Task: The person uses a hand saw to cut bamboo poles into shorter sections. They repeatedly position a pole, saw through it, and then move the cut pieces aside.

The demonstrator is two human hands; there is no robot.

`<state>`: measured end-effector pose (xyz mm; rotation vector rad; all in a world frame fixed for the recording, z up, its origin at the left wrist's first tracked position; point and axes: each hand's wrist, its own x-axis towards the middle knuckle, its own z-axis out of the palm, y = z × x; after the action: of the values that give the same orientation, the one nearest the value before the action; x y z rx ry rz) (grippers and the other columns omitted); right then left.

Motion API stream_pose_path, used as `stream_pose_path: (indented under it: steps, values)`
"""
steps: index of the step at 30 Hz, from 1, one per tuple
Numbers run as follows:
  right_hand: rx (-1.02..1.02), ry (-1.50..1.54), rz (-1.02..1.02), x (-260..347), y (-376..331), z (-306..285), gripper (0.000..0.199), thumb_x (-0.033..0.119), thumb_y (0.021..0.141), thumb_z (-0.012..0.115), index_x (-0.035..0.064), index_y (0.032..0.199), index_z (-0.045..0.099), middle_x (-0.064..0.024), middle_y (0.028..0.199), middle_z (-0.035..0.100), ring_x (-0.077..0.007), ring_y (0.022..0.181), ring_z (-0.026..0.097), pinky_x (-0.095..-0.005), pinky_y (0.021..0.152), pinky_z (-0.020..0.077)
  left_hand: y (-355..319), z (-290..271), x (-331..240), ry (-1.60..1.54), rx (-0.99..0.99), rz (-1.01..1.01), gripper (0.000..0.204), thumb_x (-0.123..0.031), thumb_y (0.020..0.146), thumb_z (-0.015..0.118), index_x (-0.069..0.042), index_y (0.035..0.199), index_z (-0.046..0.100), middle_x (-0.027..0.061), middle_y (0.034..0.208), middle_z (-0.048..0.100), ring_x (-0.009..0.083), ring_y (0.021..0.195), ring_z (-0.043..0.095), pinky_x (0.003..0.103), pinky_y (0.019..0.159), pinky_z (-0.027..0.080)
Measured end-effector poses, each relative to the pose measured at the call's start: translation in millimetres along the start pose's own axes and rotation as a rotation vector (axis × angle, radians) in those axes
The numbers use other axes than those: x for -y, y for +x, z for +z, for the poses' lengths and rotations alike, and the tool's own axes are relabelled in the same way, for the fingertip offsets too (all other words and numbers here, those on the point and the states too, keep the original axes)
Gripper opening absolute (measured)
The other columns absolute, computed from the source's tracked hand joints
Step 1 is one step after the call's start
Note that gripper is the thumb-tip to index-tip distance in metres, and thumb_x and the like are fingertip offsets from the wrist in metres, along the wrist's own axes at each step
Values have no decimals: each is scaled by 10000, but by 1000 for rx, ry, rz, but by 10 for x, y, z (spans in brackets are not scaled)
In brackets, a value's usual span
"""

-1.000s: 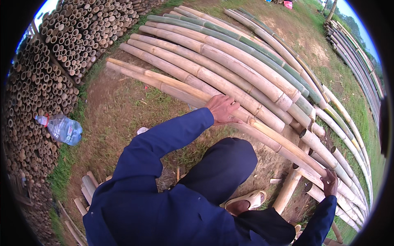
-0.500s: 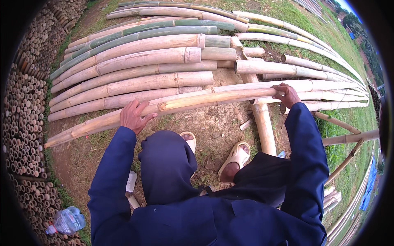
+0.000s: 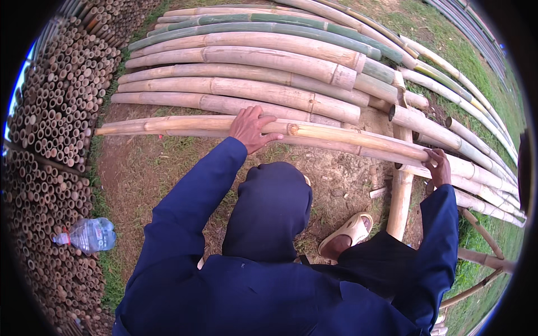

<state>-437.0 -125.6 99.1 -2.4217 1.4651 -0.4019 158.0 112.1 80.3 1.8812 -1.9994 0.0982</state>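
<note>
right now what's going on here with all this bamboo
A person in dark blue has both hands on a long tan bamboo piece. The left hand lies over it partway along, and the right hand grips it near its right end. Just beyond is a row of bamboo poles, some green. A clear bottle lies at left by the stacked bamboo.

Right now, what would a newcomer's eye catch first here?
First, the row of bamboo poles across the upper middle, some of them green. Nearer, a long tan pole spans the view, the left hand over its middle, the right hand gripping near its right end. At lower left, a clear bottle lies by the stacked bamboo.
</note>
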Motion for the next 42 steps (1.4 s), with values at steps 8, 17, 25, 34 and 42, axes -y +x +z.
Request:
stream_pose_path:
  steps: [8,17,25,34,42]
  values:
    - [97,-417,-256,1089,-39,339,1185,139,620,943,220,1626,321,-105,1630,397,-327,1515,353,-499,1270,245,-110,29,43,-19,77,-61,671,-708,823,700,-183,1239,746,84,1172,580,291,1126,571,436,990,433]
    - [22,-517,-314,1010,68,541,831,207,732,869,140,1454,464,-104,1339,563,-299,1327,520,-519,1246,267,211,35,-277,62,51,101,1033,-724,688,797,-57,1439,555,146,1321,576,332,1240,538,459,1076,402]
    - [0,-470,-292,1063,71,569,817,156,681,886,144,1399,497,-100,1279,583,-303,1317,532,-526,1239,286,870,401,-1085,144,334,245,920,-479,613,922,33,1286,561,216,1234,653,327,1188,629,444,1062,437]
    - [33,-438,-370,1033,96,605,861,93,595,900,96,1359,502,-132,1199,556,-360,1133,541,-482,1002,466,869,620,-1030,134,403,245,487,-299,675,854,14,997,666,173,893,739,286,856,744,391,880,520]
    - [101,-461,-484,2079,59,934,797,176,626,876,102,1339,527,-140,1135,561,-356,1056,571,-490,911,487,206,80,-140,166,481,183,609,-419,631,915,-39,1028,652,169,970,717,338,977,716,437,918,536]
